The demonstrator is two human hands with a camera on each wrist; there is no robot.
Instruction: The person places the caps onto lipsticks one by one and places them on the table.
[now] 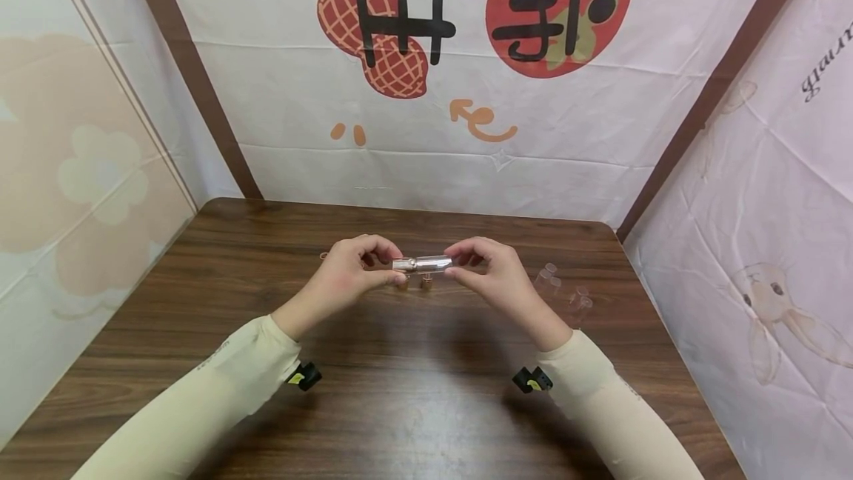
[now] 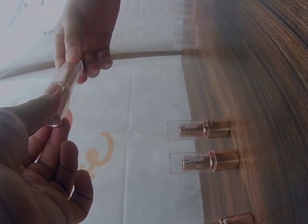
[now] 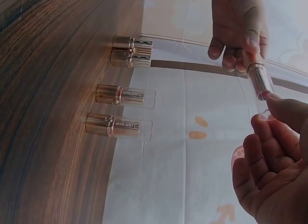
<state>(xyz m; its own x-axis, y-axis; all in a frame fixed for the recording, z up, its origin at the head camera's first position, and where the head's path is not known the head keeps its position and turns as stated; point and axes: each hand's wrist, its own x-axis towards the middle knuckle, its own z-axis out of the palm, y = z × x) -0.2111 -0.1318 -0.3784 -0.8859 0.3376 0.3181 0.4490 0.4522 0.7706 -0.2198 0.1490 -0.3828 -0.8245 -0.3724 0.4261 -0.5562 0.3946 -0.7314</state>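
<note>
In the head view a lipstick tube [image 1: 423, 264] with a gold base and a clear cap lies sideways between both hands, above the table. My left hand [image 1: 343, 269] pinches its gold end between thumb and fingers. The clear end is pinched by my right hand [image 1: 493, 269]. Seen from the right wrist, the cap [image 3: 266, 113] sits over the gold inner tube [image 3: 261, 82]. Two capped lipsticks stand on the table below, one [image 2: 210, 161] beside the other [image 2: 204, 129] in the left wrist view.
Several loose clear caps [image 1: 548, 278] stand on the wooden table [image 1: 413, 391] to the right. Two gold lipstick tubes without clear caps, one [image 3: 131, 58] next to the other [image 3: 133, 43], stand left of the capped pair. Printed cloth [image 1: 440, 176] hangs behind the table.
</note>
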